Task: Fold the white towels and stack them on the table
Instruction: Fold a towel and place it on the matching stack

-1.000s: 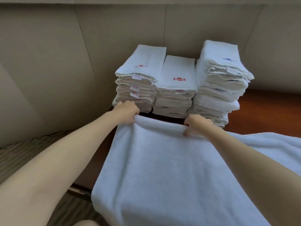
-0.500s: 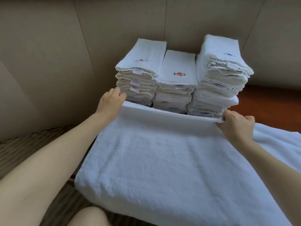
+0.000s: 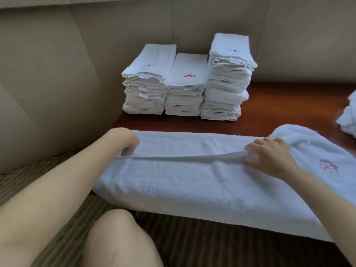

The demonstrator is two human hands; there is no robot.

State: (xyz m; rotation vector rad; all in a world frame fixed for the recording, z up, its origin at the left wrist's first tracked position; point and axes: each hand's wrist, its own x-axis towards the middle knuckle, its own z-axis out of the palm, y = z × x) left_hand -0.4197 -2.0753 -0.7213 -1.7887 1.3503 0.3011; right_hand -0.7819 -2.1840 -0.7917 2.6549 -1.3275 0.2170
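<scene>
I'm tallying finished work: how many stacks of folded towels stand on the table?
3, side by side against the wall: the left stack, the shorter middle stack, and the tallest right stack. A loose white pile at the right edge is cut off, so more may be hidden.

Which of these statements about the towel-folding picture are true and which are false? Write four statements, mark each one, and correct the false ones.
1. Three stacks of folded towels stand side by side at the back of the table. True.
2. The middle stack is the tallest. False: the right stack is the tallest, and the middle one is the lowest.
3. Both the left hand and the right hand grip an edge of the big towel that lies across the front of the table. True.
4. The mark on top of the right stack is red. False: it is blue; the red marks are on the left and middle stacks.
</scene>
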